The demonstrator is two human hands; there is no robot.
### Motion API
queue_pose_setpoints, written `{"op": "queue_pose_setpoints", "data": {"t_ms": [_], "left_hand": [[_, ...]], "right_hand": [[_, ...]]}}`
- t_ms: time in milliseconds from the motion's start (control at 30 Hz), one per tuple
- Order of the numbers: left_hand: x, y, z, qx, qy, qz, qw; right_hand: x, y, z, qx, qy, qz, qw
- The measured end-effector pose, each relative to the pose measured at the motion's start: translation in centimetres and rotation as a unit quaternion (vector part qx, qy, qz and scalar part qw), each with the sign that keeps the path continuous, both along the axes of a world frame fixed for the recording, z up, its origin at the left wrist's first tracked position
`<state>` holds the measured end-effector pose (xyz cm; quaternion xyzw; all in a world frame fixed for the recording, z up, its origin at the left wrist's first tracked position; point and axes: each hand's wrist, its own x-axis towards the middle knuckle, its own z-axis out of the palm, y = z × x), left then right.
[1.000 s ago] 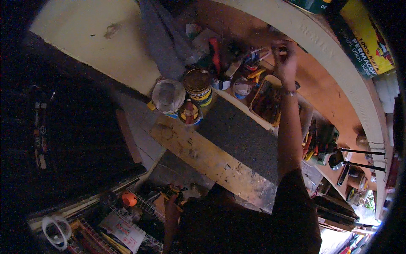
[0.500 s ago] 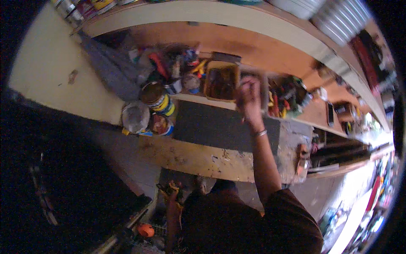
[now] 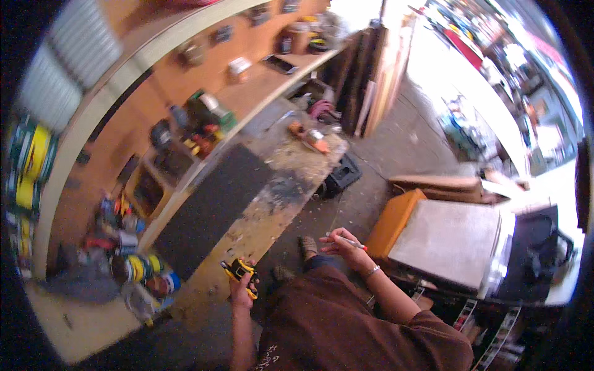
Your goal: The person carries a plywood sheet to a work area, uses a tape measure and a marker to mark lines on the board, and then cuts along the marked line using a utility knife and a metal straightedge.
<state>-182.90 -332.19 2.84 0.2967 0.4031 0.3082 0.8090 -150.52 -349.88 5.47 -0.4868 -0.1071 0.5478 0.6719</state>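
Note:
A yellow and black tape measure [image 3: 242, 270] is gripped in my left hand [image 3: 242, 294], just off the bench's front edge. My right hand [image 3: 344, 247] is closed round a slim marker [image 3: 356, 244] with a red end, in front of my body and apart from the bench. The wooden workbench [image 3: 238, 247], stained with paint, carries a flat dark mat [image 3: 213, 191] along its back. Behind the mat, a shelf holds an open bin [image 3: 148, 193] and a clutter of hand tools [image 3: 204, 139].
Paint tins [image 3: 135, 267] stand at the bench's left end. An orange tool [image 3: 309, 137] lies at its far end. A black case [image 3: 341, 176] is on the floor beside the bench. On my right stands an orange-sided cabinet [image 3: 396, 222] with a pale top. Boards [image 3: 374, 80] lean beyond.
The view has swung to the right. My right hand has come back from the bins on the shelf and now holds a marker near my body. My left hand still holds the tape measure.

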Motion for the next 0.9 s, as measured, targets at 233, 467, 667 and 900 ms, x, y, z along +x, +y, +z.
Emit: {"op": "queue_pose_setpoints", "data": {"t_ms": [233,467,667,900], "left_hand": [[19.6,-2.4,3.3,0.069,0.023,-0.271,0.96],[43.2,-12.8,2.0,0.302,0.108,-0.454,0.831],[59.2,-19.0,2.4,0.358,0.129,-0.512,0.77],[74.1,-21.1,2.3,0.418,0.117,-0.59,0.681]], "right_hand": [[4.1,-7.1,0.8,-0.108,-0.211,-0.046,0.97],[17.4,-13.1,-0.7,-0.132,-0.085,-0.148,0.976],[31.0,-18.6,-1.7,-0.103,0.084,-0.269,0.954],[43.2,-20.5,-4.8,-0.036,0.105,-0.357,0.927]]}}
